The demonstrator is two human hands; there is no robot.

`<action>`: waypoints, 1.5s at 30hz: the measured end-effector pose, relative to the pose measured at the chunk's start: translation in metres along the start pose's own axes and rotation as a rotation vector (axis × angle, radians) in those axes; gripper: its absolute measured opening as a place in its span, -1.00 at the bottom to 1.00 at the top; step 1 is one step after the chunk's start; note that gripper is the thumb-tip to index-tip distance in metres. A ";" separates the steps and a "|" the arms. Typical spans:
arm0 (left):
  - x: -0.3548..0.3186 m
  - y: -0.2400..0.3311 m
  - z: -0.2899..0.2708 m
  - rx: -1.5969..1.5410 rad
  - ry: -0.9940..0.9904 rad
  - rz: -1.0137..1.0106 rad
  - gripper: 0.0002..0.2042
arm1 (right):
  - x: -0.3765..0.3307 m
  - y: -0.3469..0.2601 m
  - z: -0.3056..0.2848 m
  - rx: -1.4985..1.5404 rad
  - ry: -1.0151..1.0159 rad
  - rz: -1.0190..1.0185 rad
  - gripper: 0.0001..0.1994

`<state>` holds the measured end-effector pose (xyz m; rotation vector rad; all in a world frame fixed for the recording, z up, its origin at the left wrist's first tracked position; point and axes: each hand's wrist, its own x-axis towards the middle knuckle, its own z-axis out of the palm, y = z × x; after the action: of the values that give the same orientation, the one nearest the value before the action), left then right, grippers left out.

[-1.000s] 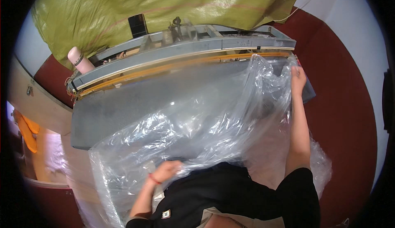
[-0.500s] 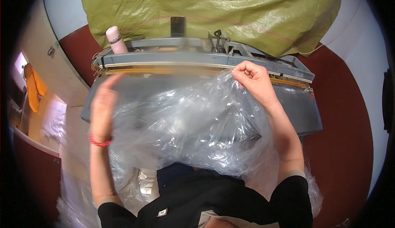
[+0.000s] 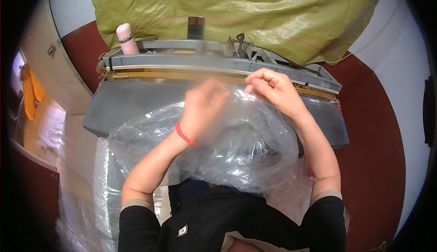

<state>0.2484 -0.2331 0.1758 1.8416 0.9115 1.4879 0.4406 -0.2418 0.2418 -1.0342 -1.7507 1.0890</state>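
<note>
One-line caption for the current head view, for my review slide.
Left hand, blurred, close to the right hand at the top of clear film, over a grey table.

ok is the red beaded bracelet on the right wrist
No, the red beaded bracelet is on the wrist of the left hand.

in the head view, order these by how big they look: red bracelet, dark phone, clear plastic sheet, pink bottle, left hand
Largest to smallest:
1. Clear plastic sheet
2. Left hand, blurred
3. Pink bottle and dark phone, too alike to rank
4. Red bracelet
</note>
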 end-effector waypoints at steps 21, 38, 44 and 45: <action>-0.146 -0.020 -0.130 -0.161 -1.005 -0.727 -0.83 | -0.153 0.236 -0.224 -0.616 1.181 0.256 -0.77; 0.033 -0.063 -0.361 1.390 0.863 0.138 -0.82 | -0.339 0.269 -0.367 -0.754 1.230 0.340 -0.70; -0.020 -0.255 -0.356 1.054 -0.168 -0.594 -0.51 | -0.250 0.314 -0.357 -0.985 1.132 0.427 -0.70; -0.035 -0.266 -0.344 1.166 -0.050 -0.487 -0.51 | -0.232 0.296 -0.328 -1.074 1.168 0.524 -0.69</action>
<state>-0.1312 -0.0954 0.0117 2.0644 2.3048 0.5686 0.8835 -0.2817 0.0151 -2.2258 -0.9531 -0.4159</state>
